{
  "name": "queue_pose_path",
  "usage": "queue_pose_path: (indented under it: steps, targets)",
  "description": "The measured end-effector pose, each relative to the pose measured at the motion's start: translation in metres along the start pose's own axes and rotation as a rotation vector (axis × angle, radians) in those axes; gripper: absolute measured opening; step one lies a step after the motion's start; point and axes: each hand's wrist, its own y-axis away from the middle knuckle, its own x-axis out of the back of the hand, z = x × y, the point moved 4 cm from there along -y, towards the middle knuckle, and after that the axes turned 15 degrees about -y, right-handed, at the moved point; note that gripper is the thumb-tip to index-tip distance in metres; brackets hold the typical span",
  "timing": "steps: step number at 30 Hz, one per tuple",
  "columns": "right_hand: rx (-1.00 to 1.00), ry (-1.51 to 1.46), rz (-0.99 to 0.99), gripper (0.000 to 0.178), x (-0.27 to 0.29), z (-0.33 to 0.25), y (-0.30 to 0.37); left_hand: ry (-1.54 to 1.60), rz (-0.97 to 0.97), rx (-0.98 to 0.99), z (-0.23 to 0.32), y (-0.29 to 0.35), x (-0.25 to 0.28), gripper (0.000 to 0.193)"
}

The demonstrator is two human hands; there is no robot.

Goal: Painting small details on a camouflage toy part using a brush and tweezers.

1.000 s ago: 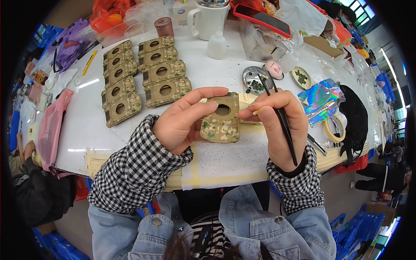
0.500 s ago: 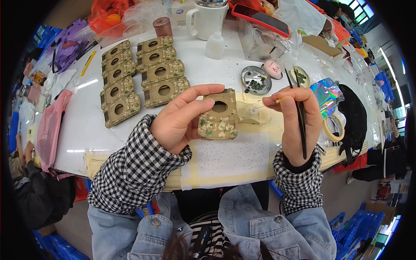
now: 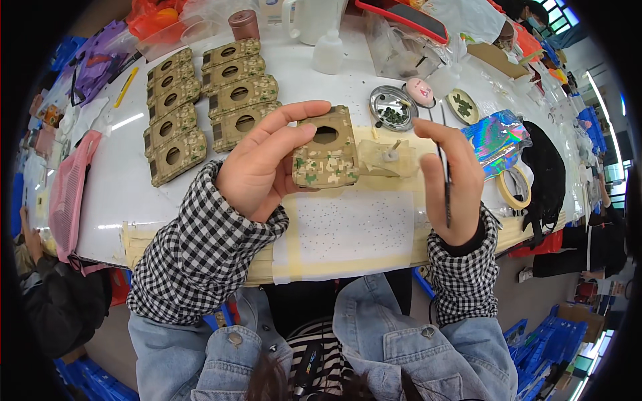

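My left hand grips a tan camouflage-patterned case by its left side, thumb near the dark round hole in its face. Black tweezers are held upright against the palm of my right hand, tips pointing away from me; its thumb and index finger are apart and slightly blurred. Between the hands, a small thin stick stands in a whitish blob on a masking-taped patch. Beyond the right hand, a round clear dish holds small dark green pieces.
Two rows of similar camouflage cases lie at the left. A dotted white sheet is taped at the near edge. A tape roll, iridescent pouch and black bag lie right; a white squeeze bottle stands farther back.
The thin stick that was pinched in my right fingers now stands in the whitish blob. Those fingers have spread; the tweezers remain in the hand. The view has shifted slightly.
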Motion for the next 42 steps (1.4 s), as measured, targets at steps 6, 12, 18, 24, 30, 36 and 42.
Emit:
queue_pose_path:
  steps: [6,12,18,24,30,36,42]
  targets:
    - [-0.197,-0.366,0.038,0.038,0.023,-0.015,0.037,-0.024,0.054,0.013,0.000,0.002,0.002,0.038]
    - [-0.384,-0.417,-0.163,0.015,-0.005,-0.010,0.054,-0.051,0.074,-0.002,-0.001,0.001,0.003,0.039]
    - [-0.529,-0.428,-0.015,0.013,-0.025,-0.001,0.058,-0.069,0.081,0.002,0.000,0.002,0.002,0.039]
    - [-0.489,-0.396,-0.042,0.013,-0.030,0.002,0.055,-0.083,0.085,-0.013,0.000,0.003,0.001,0.039]
    - [-0.517,-0.393,-0.045,0.013,-0.031,0.002,0.055,-0.100,0.094,-0.012,0.000,0.003,0.001,0.039]
    - [-0.504,-0.411,-0.031,0.013,-0.033,0.005,0.056,-0.108,0.102,-0.018,-0.001,0.003,0.001,0.039]
    - [-0.499,-0.400,-0.036,0.014,-0.033,0.005,0.056,-0.108,0.102,-0.013,-0.001,0.003,0.001,0.039]
